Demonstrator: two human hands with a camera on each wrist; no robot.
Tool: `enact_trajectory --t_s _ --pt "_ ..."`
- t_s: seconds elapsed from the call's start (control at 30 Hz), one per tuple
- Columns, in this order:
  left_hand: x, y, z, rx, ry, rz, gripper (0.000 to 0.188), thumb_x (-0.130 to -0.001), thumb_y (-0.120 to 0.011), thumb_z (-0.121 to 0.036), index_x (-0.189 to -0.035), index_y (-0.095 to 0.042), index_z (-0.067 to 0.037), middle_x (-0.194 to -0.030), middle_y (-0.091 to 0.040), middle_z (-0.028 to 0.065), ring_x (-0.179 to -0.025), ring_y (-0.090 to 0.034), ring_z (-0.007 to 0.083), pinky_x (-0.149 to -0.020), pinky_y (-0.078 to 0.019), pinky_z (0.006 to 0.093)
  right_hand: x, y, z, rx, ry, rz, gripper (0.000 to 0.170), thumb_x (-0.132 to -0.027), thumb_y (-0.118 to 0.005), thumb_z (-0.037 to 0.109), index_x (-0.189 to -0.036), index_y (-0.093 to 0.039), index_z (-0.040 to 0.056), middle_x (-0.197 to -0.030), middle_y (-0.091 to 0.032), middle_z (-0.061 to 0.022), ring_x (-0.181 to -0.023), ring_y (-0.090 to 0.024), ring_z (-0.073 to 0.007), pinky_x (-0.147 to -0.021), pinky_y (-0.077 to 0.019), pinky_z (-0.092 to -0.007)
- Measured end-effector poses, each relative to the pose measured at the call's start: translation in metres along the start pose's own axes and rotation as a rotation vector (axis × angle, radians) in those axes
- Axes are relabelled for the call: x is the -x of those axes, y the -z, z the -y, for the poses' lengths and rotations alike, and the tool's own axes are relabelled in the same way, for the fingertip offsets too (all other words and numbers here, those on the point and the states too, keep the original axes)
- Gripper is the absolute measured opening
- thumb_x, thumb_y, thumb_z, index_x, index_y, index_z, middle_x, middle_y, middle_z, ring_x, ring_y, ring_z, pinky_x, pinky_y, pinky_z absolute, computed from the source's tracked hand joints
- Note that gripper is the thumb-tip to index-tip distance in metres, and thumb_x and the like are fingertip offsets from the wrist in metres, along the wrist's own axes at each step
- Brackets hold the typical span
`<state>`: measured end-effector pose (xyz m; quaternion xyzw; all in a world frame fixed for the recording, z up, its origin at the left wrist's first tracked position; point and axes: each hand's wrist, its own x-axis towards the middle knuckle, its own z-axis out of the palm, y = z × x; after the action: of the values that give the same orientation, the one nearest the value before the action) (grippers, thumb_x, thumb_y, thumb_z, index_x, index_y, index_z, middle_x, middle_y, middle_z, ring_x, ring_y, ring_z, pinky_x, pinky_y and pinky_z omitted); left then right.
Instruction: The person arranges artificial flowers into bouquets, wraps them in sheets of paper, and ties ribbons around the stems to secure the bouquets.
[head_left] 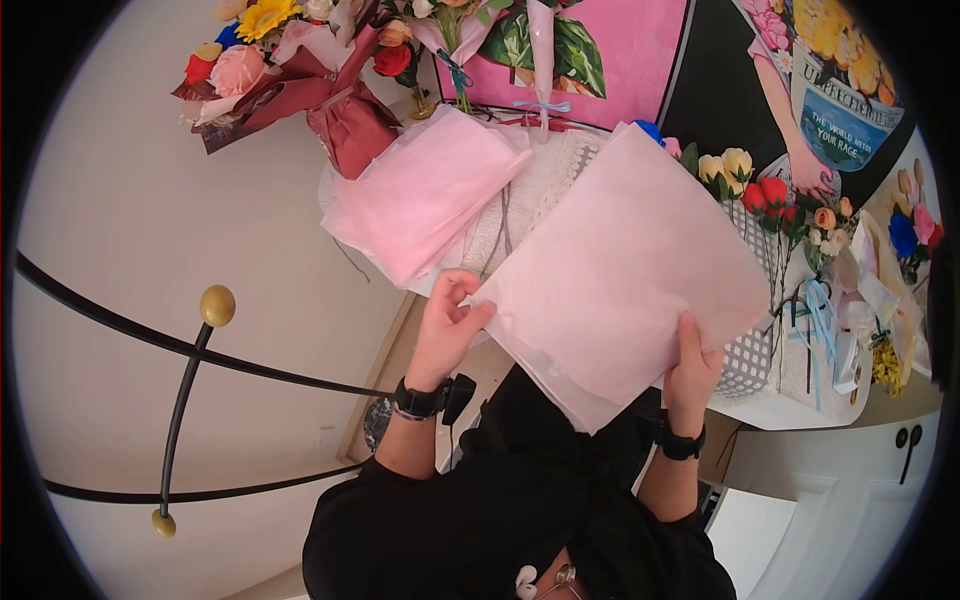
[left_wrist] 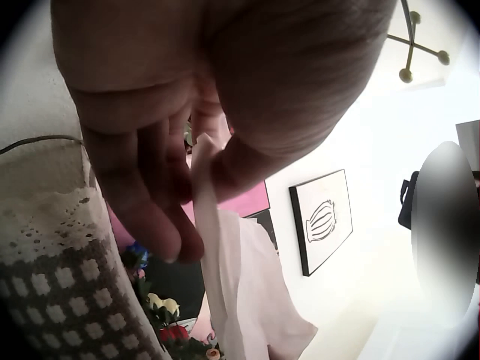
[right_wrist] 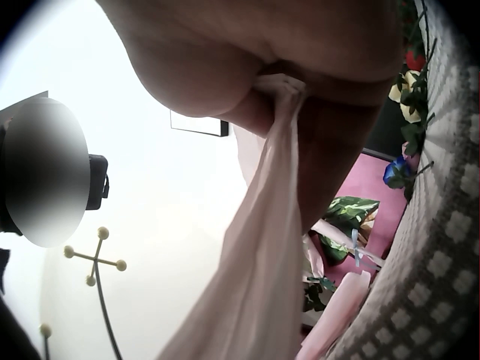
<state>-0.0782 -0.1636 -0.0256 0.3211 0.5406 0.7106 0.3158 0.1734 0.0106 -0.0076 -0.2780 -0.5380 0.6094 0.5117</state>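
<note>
A layered sheet of pale pink wrapping paper is held up in front of the body, tilted over the table's front edge. My left hand pinches its left corner between thumb and fingers. At the lower right edge, my right hand grips the paper with the thumb on top and the fingers underneath. From the right wrist view, the paper hangs in folds out of the right hand's hold. A stack of brighter pink wrapping paper lies on the table to the left, beyond the left hand.
A bouquet in dark red wrap stands at the back left. Loose artificial roses lie along the right, near light blue ribbon. A patterned cloth covers part of the white table. A black metal rack is at the left.
</note>
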Motion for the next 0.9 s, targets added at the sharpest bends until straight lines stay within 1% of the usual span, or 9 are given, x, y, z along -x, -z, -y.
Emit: enact_trajectory --t_s 0.03,0.07,0.17,0.23,0.4,0.5,0.57,0.67,0.9 --pt "0.001 -0.009 -0.007 0.180 0.038 -0.125 0.048 -0.088 -0.070 -0.004 -0.129 -0.044 -0.009 -0.104 -0.058 0.0009 -0.086 -0.059 0.0069 -0.071 -0.0493 0.0214 -0.001 -0.005 -0.001 -0.047 0.007 -0.006 0.031 -0.098 -0.059 0.012 -0.123 -0.058 -0.0079 -0.124 -0.062 -0.0099 -0.113 -0.056 -0.0162 -0.098 -0.0418 -0.0292" --pt "0.003 -0.014 -0.007 0.180 0.037 -0.125 0.048 -0.088 -0.070 -0.004 -0.129 -0.044 -0.009 -0.104 -0.058 0.0009 -0.086 -0.059 0.0069 -0.071 -0.0493 0.0214 -0.001 -0.011 -0.002 -0.094 0.014 -0.013 0.033 -0.098 -0.059 0.012 -0.125 -0.056 -0.0080 -0.126 -0.061 -0.0104 -0.114 -0.055 -0.0165 -0.099 -0.0413 -0.0294" --pt "0.008 -0.027 -0.001 0.303 0.148 -0.130 0.068 -0.088 -0.068 -0.002 -0.144 -0.029 -0.008 -0.128 -0.053 0.0065 -0.109 -0.058 0.0150 -0.090 -0.0502 0.0280 0.006 -0.025 -0.003 -0.056 -0.060 0.002 0.038 -0.098 -0.060 0.012 -0.129 -0.052 -0.0079 -0.129 -0.058 -0.0111 -0.117 -0.053 -0.0166 -0.101 -0.0403 -0.0298" --pt "0.008 -0.036 0.008 0.099 -0.034 -0.065 0.073 -0.089 -0.068 -0.004 -0.148 -0.025 -0.003 -0.137 -0.049 0.0087 -0.116 -0.054 0.0162 -0.096 -0.0472 0.0306 0.009 -0.037 -0.006 -0.102 -0.037 0.009 0.037 -0.098 -0.059 0.012 -0.129 -0.053 -0.0078 -0.128 -0.058 -0.0113 -0.117 -0.053 -0.0166 -0.101 -0.0401 -0.0300" --pt "0.000 -0.021 0.010 0.064 0.039 -0.192 0.051 -0.095 -0.061 -0.007 -0.141 -0.040 0.002 -0.129 -0.057 0.0097 -0.116 -0.056 0.0180 -0.099 -0.0452 0.0336 0.012 -0.048 -0.010 -0.148 -0.021 0.042 0.035 -0.099 -0.059 0.012 -0.127 -0.054 -0.0079 -0.125 -0.060 -0.0105 -0.115 -0.054 -0.0159 -0.100 -0.0402 -0.0296" --pt "-0.016 -0.004 -0.017 0.052 -0.051 -0.308 0.035 -0.099 -0.058 -0.015 -0.128 -0.052 0.004 -0.115 -0.064 0.0073 -0.105 -0.059 0.0135 -0.091 -0.0484 0.0296 0.010 -0.044 -0.009 -0.036 -0.098 0.119 0.034 -0.101 -0.055 0.014 -0.126 -0.055 -0.0073 -0.113 -0.066 -0.0120 -0.102 -0.063 -0.0180 -0.089 -0.0498 -0.0291" --pt "-0.033 0.015 -0.038 0.015 -0.086 -0.402 0.032 -0.102 -0.054 -0.018 -0.122 -0.056 0.006 -0.113 -0.066 0.0079 -0.101 -0.061 0.0137 -0.089 -0.0495 0.0293 0.005 -0.042 0.001 -0.151 -0.338 0.378 0.033 -0.102 -0.051 0.017 -0.127 -0.055 -0.0048 -0.102 -0.069 -0.0146 -0.083 -0.069 -0.0197 -0.072 -0.0573 -0.0279" --pt "-0.067 0.046 -0.066 0.066 -0.198 -0.415 0.033 -0.101 -0.054 -0.017 -0.123 -0.056 0.007 -0.115 -0.066 0.0116 -0.099 -0.064 0.0187 -0.088 -0.0518 0.0324 0.008 -0.053 0.015 -0.083 -0.284 0.353 0.032 -0.102 -0.049 0.018 -0.126 -0.057 -0.0023 -0.095 -0.070 -0.0164 -0.072 -0.070 -0.0201 -0.059 -0.0586 -0.0277" --pt "-0.158 0.169 -0.054 -0.049 -0.096 -0.397 0.039 -0.097 -0.054 -0.013 -0.127 -0.050 0.012 -0.118 -0.063 0.0189 -0.100 -0.066 0.0265 -0.082 -0.0568 0.0393 0.015 -0.036 0.008 -0.031 -0.414 0.442 0.031 -0.101 -0.050 0.015 -0.127 -0.058 -0.0009 -0.097 -0.070 -0.0145 -0.074 -0.069 -0.0174 -0.063 -0.0576 -0.0269"
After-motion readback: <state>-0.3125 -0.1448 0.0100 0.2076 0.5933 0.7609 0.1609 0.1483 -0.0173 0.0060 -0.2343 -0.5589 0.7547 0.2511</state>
